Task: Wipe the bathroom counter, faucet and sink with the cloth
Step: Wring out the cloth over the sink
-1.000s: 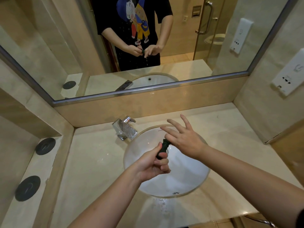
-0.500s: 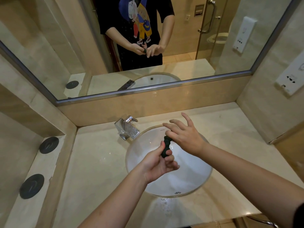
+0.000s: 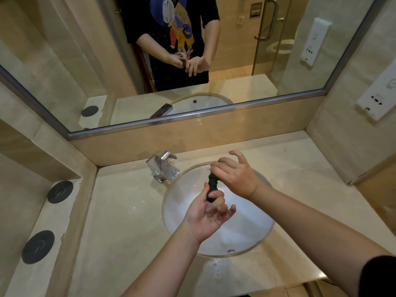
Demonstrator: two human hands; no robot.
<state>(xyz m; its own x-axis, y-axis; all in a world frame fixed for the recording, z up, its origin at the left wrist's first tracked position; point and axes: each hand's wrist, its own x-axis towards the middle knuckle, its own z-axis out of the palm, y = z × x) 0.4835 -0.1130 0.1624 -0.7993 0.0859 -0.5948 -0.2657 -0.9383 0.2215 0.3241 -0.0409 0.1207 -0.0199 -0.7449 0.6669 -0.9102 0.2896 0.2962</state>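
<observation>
I've got one view: head-worn, wide-angle, edges bowed. It faces forward and steeply down onto the beige polished stone counter [image 3: 120,221], near. The round white ceramic sink [image 3: 184,202] sits at lower centre, with the square chrome faucet [image 3: 164,167] just up-left of it. Both forearms enter from the bottom edge. The left hand [image 3: 205,217] and right hand [image 3: 235,176] meet on the twisted dark green cloth [image 3: 212,186] near frame centre. The top half is the steel-framed wall mirror [image 3: 70,67], which shows me the same sink, faucet and hands from the opposite side.
</observation>
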